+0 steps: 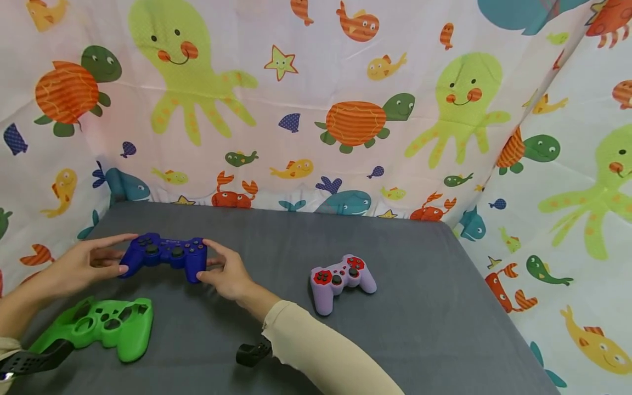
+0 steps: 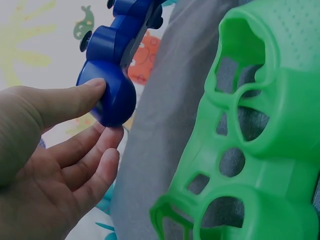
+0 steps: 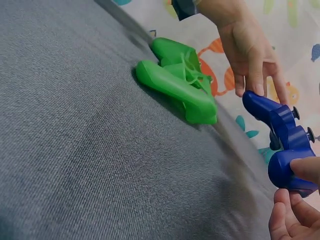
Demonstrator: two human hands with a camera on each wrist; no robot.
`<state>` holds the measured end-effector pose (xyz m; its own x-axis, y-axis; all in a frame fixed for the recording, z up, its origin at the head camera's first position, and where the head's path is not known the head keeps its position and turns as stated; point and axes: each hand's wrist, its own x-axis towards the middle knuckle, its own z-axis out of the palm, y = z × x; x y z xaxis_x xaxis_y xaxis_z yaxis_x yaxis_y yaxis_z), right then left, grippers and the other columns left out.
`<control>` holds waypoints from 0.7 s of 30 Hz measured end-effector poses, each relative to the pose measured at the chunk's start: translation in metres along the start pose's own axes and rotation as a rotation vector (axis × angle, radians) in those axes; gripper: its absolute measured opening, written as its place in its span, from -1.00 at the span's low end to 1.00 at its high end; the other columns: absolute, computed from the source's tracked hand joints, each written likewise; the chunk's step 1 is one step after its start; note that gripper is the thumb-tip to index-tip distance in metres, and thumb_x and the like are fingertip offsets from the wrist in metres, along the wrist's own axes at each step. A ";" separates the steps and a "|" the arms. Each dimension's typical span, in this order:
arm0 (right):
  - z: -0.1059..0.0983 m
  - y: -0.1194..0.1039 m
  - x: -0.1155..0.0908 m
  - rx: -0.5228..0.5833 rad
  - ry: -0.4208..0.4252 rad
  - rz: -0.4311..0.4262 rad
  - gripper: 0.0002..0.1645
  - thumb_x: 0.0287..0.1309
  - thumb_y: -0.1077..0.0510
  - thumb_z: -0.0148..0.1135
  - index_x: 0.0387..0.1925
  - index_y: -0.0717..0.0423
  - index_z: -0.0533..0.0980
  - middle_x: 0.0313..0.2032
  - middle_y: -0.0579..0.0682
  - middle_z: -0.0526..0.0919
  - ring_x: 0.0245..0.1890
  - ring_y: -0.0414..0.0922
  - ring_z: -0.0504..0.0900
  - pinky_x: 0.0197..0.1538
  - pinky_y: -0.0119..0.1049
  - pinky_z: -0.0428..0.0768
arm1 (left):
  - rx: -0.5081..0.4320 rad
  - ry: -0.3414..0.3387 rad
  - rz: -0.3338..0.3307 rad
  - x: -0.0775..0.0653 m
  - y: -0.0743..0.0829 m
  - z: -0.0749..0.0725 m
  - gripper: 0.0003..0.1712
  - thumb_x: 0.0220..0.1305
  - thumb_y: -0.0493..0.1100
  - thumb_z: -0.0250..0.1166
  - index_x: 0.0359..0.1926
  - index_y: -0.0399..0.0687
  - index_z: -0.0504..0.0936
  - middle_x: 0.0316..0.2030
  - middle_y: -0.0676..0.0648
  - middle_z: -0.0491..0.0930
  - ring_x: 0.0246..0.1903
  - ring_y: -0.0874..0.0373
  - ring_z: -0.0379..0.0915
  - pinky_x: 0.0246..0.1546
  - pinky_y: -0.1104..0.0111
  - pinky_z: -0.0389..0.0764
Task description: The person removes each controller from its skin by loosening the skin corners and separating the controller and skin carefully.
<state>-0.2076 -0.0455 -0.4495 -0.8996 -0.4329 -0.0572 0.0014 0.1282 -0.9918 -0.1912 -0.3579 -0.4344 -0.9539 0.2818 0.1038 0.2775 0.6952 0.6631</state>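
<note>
A blue game controller [image 1: 165,251] is held up between both hands above the grey table. My left hand [image 1: 89,264] pinches its left grip, the thumb on the near end and the fingers around the far side. On the opposite grip, my right hand [image 1: 228,274] pinches with thumb and fingers. Close below the left hand lies a green silicone controller cover [image 1: 111,326], and the left wrist view shows its open cut-outs and hollow inside. Seen from the right wrist, the blue controller [image 3: 282,125] hangs clear of the cloth.
A lilac controller with red button areas [image 1: 340,280] lies on the grey table [image 1: 419,307], right of the right forearm. A curtain with sea animals [image 1: 296,109] stands behind the table and along its sides. Black wrist straps [image 1: 41,359] sit on both arms.
</note>
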 end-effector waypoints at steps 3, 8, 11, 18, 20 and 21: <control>-0.006 -0.003 -0.002 0.005 0.003 -0.003 -0.17 0.20 0.39 0.34 0.43 -0.22 0.39 -0.03 0.07 0.66 -0.18 -0.09 0.76 -0.13 -0.16 0.67 | -0.008 0.011 -0.002 0.001 0.005 0.001 -0.22 0.32 -0.18 0.39 0.49 -0.15 0.30 0.16 -0.58 0.50 -0.12 0.71 0.41 -0.30 0.48 0.63; -0.014 -0.004 -0.005 0.006 0.014 0.012 -0.18 0.20 0.38 0.35 0.42 -0.25 0.40 -0.05 0.08 0.68 -0.20 -0.13 0.74 -0.15 -0.16 0.65 | -0.026 0.010 0.002 0.003 0.013 0.003 -0.23 0.33 -0.19 0.38 0.49 -0.15 0.29 0.15 -0.57 0.52 -0.11 0.73 0.38 -0.29 0.47 0.61; -0.016 -0.005 -0.007 -0.006 0.006 0.010 -0.18 0.21 0.36 0.36 0.42 -0.27 0.40 -0.03 0.09 0.69 -0.23 -0.19 0.72 -0.13 -0.16 0.67 | -0.032 0.019 0.004 0.001 0.017 0.004 -0.23 0.33 -0.21 0.38 0.49 -0.16 0.29 0.14 -0.58 0.52 -0.13 0.73 0.38 -0.31 0.48 0.60; -0.018 -0.010 -0.014 -0.032 -0.018 0.002 -0.18 0.22 0.32 0.37 0.42 -0.34 0.38 0.00 0.05 0.69 -0.31 -0.26 0.65 -0.09 -0.19 0.69 | -0.024 0.032 -0.008 -0.008 0.023 0.004 -0.22 0.32 -0.18 0.38 0.50 -0.14 0.29 0.11 -0.58 0.54 -0.14 0.70 0.43 -0.32 0.50 0.60; -0.018 -0.010 -0.018 -0.034 -0.029 0.001 -0.18 0.22 0.32 0.37 0.41 -0.34 0.38 -0.01 0.03 0.68 -0.31 -0.27 0.64 -0.08 -0.21 0.69 | -0.017 0.037 -0.005 -0.012 0.025 0.005 -0.21 0.31 -0.19 0.39 0.50 -0.12 0.30 0.10 -0.57 0.56 -0.15 0.69 0.45 -0.33 0.51 0.59; -0.018 -0.010 -0.020 -0.039 -0.036 0.000 -0.18 0.23 0.32 0.36 0.41 -0.34 0.38 -0.01 0.03 0.68 -0.31 -0.27 0.64 -0.10 -0.24 0.69 | -0.015 0.042 -0.001 -0.015 0.025 0.005 -0.21 0.30 -0.19 0.40 0.49 -0.11 0.31 0.08 -0.56 0.57 -0.15 0.68 0.46 -0.33 0.51 0.59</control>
<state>-0.1975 -0.0223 -0.4360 -0.8833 -0.4647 -0.0622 -0.0160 0.1624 -0.9866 -0.1697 -0.3412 -0.4233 -0.9583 0.2523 0.1339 0.2747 0.6854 0.6744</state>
